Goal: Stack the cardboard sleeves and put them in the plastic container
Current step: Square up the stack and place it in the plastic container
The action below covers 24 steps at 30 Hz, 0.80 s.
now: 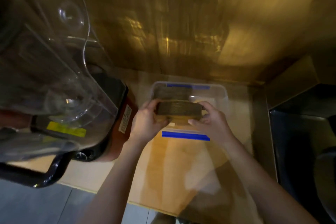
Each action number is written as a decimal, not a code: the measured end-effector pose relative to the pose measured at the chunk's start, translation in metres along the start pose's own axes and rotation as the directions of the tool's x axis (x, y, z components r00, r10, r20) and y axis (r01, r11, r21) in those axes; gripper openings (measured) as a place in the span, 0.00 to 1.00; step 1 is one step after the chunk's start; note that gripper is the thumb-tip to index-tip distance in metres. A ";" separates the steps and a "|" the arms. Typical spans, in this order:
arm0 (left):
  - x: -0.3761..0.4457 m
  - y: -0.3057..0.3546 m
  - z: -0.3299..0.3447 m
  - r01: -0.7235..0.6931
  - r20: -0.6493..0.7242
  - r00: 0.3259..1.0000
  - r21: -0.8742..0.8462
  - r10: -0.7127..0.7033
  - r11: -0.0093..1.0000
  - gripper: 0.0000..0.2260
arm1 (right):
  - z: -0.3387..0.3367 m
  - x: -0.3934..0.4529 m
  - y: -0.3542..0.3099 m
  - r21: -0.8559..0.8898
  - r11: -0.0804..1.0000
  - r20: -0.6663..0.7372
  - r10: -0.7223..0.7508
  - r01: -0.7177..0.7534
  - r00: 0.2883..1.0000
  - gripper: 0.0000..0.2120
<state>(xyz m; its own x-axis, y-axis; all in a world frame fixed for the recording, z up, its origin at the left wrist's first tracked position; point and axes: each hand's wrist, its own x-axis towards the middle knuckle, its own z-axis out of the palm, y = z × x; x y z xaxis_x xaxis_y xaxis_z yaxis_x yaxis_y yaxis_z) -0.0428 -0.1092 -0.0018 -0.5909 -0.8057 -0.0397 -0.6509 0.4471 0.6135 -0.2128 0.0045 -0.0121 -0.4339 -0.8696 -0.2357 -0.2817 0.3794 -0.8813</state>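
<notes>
Brown ribbed cardboard sleeves, clear plastic container with blue tape strips, yellow label on black blender base

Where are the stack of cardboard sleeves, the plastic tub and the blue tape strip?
cardboard sleeves (179,108): head view, stack's edge face.
plastic tub (225,94): head view, right rim.
blue tape strip (185,136): head view, strip's middle.

Pretty sure anyone would peg this as a cafe or drink-shop back counter. On my left there's a big commercial blender with a clear sound cover and a yellow sticker on its base. The surface is tan, the wall behind is shiny metal, and a dark bin-like thing sits on the right. A clear plastic container with blue tape holds cardboard sleeves.
</notes>
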 end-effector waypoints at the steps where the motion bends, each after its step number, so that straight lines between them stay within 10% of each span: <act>1: 0.005 -0.001 0.003 0.009 0.006 1.000 0.041 -0.009 0.999 0.24 | 0.002 0.005 0.002 -0.016 1.000 0.003 0.002 -0.002 1.000 0.22; 24: 0.035 -0.008 0.039 0.183 0.103 0.960 0.472 -0.260 0.863 0.22 | 0.050 0.051 0.025 -0.223 0.954 -0.020 0.201 -0.201 0.979 0.22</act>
<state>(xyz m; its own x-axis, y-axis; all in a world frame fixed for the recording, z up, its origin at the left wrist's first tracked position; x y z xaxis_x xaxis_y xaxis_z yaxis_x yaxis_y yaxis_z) -0.0775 -0.1257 -0.0389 -0.4473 -0.8497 -0.2790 -0.8943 0.4216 0.1499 -0.1995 -0.0465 -0.0666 -0.4986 -0.7689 -0.4002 -0.3722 0.6069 -0.7022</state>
